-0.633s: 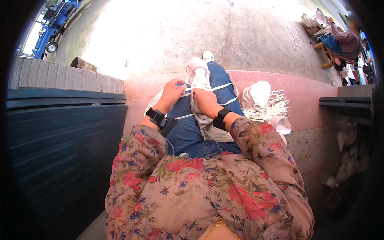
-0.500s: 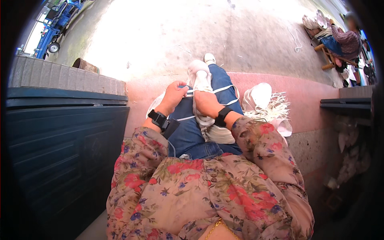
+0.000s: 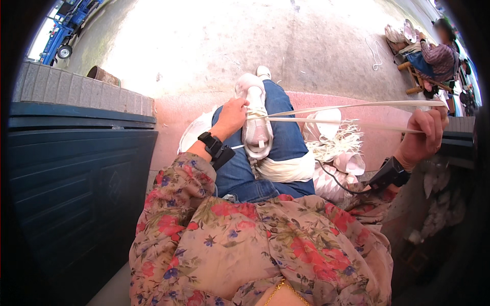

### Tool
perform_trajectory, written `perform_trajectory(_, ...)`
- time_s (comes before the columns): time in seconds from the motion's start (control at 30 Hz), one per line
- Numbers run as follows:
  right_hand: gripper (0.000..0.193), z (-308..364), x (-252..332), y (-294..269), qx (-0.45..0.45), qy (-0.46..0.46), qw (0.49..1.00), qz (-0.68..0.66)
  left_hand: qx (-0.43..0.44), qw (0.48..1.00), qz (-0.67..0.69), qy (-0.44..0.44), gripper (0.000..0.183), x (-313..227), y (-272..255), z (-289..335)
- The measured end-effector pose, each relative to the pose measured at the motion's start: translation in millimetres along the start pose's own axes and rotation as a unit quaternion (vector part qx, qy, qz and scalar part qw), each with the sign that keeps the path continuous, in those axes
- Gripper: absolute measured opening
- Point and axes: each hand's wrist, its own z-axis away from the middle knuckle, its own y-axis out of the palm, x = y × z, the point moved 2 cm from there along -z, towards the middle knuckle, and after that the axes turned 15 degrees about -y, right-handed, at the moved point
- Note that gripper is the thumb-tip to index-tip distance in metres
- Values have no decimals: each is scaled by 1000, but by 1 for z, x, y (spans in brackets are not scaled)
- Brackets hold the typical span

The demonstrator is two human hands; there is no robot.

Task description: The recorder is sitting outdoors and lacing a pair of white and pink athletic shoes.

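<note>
A pale pink-and-white sneaker (image 3: 256, 133) lies lengthwise between my jean-clad thighs, its heel opening toward me. My left hand (image 3: 234, 118) is closed at the left side of its lacing, fingertips pressed against it. Far out to the right, my right hand (image 3: 424, 131) grips a white shoelace (image 3: 352, 105). Two strands of that lace run nearly taut from the shoe's eyelets to my right fingers, and the upper one loops round them. White material (image 3: 287, 168) is wrapped across my right thigh.
Right of my legs lie a heap of white laces (image 3: 338, 143), a pale shoe piece (image 3: 326, 121) and a pink-white patterned item (image 3: 329, 182). A dark blue door panel (image 3: 81, 188) stands at left. Another person (image 3: 436, 56) sits at the far right, near a wooden stool (image 3: 414, 79).
My right hand has swung from the shoe far out to the right, drawing the lace out in long strands. The shoe's opening is now uncovered. My left hand remains by the shoe.
</note>
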Motion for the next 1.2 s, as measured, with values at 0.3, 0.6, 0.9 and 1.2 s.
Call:
perform_trajectory(0.3,16,14,18,-12,58,0,985,161,268,961,-59,31,20,-11,1,-7)
perform_trajectory(0.6,23,20,-12,-79,-152,90,902,394,339,926,164,30,22,-38,-62,5)
perform_trajectory(0.9,23,142,-158,-179,-8,400,689,605,5,762,647,-18,20,45,-313,8)
perform_trajectory(1.2,24,166,-181,-151,224,384,506,739,95,981,82,-149,17,25,-86,22)
